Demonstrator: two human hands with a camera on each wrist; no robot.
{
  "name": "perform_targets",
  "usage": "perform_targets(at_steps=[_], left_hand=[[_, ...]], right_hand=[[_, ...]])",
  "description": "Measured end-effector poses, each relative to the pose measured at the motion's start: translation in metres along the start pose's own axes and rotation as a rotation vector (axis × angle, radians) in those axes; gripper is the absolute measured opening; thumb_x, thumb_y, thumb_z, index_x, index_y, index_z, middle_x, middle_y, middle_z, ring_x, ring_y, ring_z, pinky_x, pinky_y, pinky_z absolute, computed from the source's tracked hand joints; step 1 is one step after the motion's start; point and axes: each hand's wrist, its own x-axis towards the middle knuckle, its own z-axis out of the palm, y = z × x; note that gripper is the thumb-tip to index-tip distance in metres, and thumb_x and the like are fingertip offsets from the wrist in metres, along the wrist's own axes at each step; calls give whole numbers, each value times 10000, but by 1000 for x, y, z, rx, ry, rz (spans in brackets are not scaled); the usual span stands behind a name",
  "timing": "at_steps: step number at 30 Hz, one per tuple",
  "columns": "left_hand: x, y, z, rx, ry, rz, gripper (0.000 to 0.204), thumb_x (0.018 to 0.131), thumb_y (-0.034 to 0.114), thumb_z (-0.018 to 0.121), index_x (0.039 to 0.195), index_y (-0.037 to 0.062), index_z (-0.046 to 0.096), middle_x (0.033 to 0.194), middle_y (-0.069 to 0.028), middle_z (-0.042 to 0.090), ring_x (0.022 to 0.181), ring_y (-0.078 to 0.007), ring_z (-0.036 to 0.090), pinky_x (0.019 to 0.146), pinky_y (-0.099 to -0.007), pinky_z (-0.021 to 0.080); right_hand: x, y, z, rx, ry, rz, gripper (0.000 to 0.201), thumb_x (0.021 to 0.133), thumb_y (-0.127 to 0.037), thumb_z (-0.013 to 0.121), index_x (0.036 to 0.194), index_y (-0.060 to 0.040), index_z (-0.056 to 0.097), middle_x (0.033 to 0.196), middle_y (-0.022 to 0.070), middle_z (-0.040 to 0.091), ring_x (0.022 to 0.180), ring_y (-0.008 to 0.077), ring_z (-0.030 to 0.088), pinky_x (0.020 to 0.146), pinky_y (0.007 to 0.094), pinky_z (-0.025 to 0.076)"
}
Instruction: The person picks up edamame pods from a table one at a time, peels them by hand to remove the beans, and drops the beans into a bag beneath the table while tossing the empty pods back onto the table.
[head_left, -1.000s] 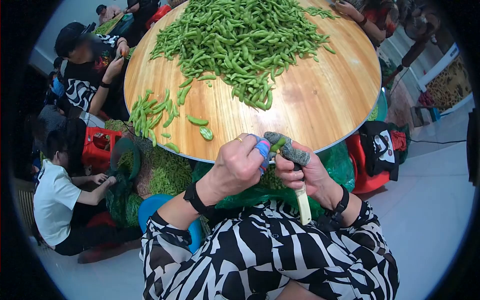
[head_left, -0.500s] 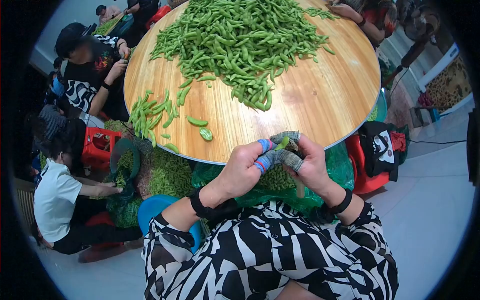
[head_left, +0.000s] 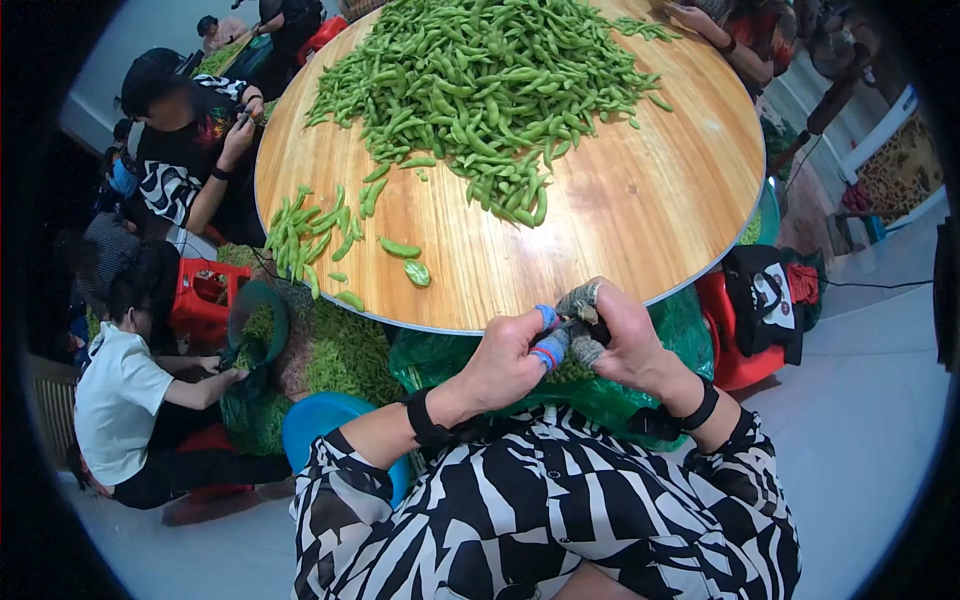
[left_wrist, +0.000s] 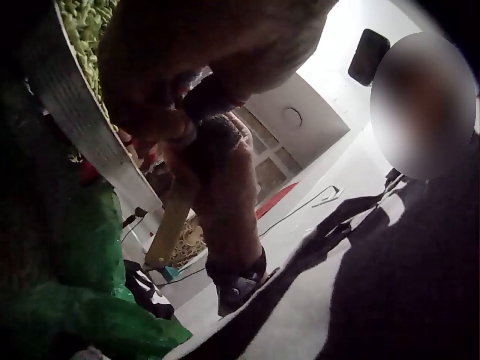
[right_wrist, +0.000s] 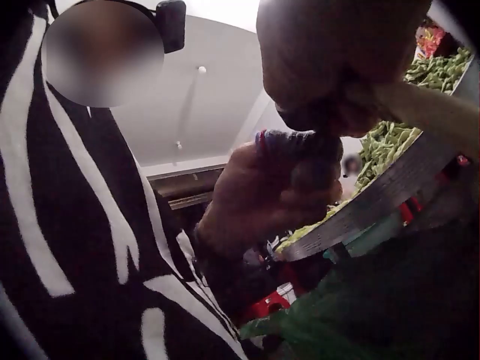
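Note:
Both hands meet at the table's near edge, fingertips together. My left hand [head_left: 510,355], with blue sleeves on its fingertips, is curled in a pinch against the right hand's fingers. My right hand [head_left: 635,335] wears grey knit finger sleeves and grips a tool with a flat cream handle [left_wrist: 171,232], which sticks out below the hand in the left wrist view. The green soybean pod seen earlier between the hands is now hidden by the fingers. Beyond them, a large heap of soybean pods [head_left: 490,90] covers the far part of the round wooden table [head_left: 650,200].
A smaller bunch of pods [head_left: 310,235] lies at the table's left edge. A green plastic bag [head_left: 640,395] hangs below the hands. Left are a blue tub [head_left: 325,425], a red stool [head_left: 205,285] and a seated person [head_left: 120,400]; a red seat [head_left: 740,360] is right.
The right hand has turned, and the cream handle has gone out of the head view. The pod that showed between the fingers is now covered. Both hands stay close together.

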Motion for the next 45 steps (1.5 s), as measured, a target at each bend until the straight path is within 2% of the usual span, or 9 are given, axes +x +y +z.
perform_targets(at_steps=[8,11,14,20,24,32,36,40,45], left_hand=[[0,4,3,-108,-29,-122,81,832,37,567,839,-38,539,589,-103,431,552,-109,374,489,-297,374],[2,-2,7,-184,-67,-150,73,897,64,513,924,30,572,681,15,527,530,-46,466,447,-209,370],[6,14,8,-356,-100,-358,71,831,2,509,886,-30,540,651,-6,484,609,-66,407,526,-264,384],[14,-16,24,-188,-108,-59,213,774,-53,437,927,9,572,715,3,518,670,-67,472,565,-239,407],[12,-4,27,-112,-148,-64,227,749,-66,459,946,-20,562,740,-37,527,710,-116,491,641,-287,439],[3,12,21,90,-2,197,292,825,50,625,1096,-12,535,856,-176,618,723,-286,616,647,-342,490],[8,6,-16,420,83,509,179,809,51,639,973,10,579,821,-154,595,753,-334,615,642,-369,497],[26,-26,-89,848,247,553,233,736,-17,603,959,25,552,932,-164,590,919,-351,590,800,-436,470],[-2,-54,-164,1254,287,406,211,779,49,569,980,6,517,1057,-164,558,1002,-318,558,804,-430,443]], right_hand=[[-7,-5,-6,31,-16,56,320,642,61,629,936,31,508,828,182,503,702,359,536,625,380,453],[-10,-13,-8,-3,12,-18,306,645,62,637,922,36,511,828,187,518,688,356,552,617,379,468],[-13,-17,-9,-136,6,-91,305,633,60,652,902,44,509,821,189,524,673,356,559,598,386,474],[-21,-28,-14,-211,-34,-85,333,590,65,656,884,47,499,815,191,515,666,360,558,569,397,466],[-27,-21,-18,-211,-6,-42,339,599,72,645,913,25,527,791,175,513,659,356,554,569,398,462],[-26,-30,-24,-161,81,108,416,631,96,596,1037,11,568,863,163,606,756,324,632,664,352,508],[-27,-17,-24,-201,73,116,414,636,103,580,1038,5,571,866,155,614,752,314,637,671,344,512],[-28,-21,-19,-63,-45,103,348,617,96,579,951,-4,587,825,150,602,732,319,625,653,345,506],[-28,-14,-24,-135,-83,89,332,577,77,577,900,-1,587,776,159,572,707,324,582,622,353,478]])
